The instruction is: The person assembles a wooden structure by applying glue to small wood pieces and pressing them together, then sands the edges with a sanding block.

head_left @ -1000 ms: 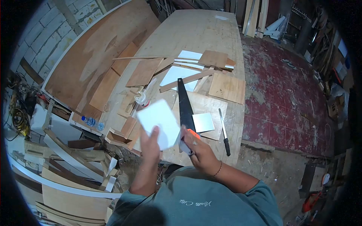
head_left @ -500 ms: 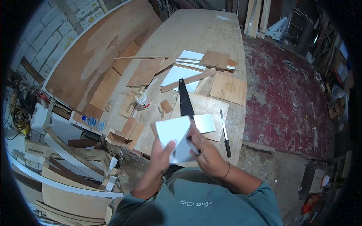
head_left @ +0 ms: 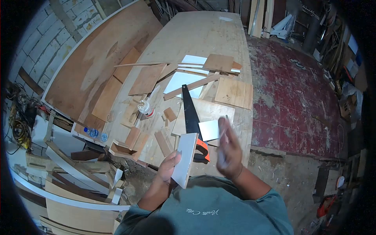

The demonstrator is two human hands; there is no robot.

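Note:
My left hand (head_left: 169,166) grips a white-faced wooden board (head_left: 185,158), tilted up on edge above the near end of the table. Off to its right, my right hand (head_left: 230,152) is empty, its fingers stretched forward and somewhat blurred. A handsaw (head_left: 190,111) with a black blade and orange-and-black handle lies just beyond the board, its handle partly hidden behind it. Beside the blade rests a small white square panel (head_left: 209,130), next to my right fingers. The slim tool with a black handle is almost wholly covered by my right hand.
A clear jar (head_left: 145,109) with a red-and-white label stands on the wooden table (head_left: 203,35). Wooden offcuts (head_left: 234,92) and white panels lie mid-table. An open wooden box (head_left: 127,145) and plastic bottles (head_left: 91,132) sit at the left edge. Red tiled floor (head_left: 290,102) lies right.
My right hand has let go of the white-faced board and moved right, over the slim tool. The board has turned on edge in my left hand, uncovering the saw's orange handle.

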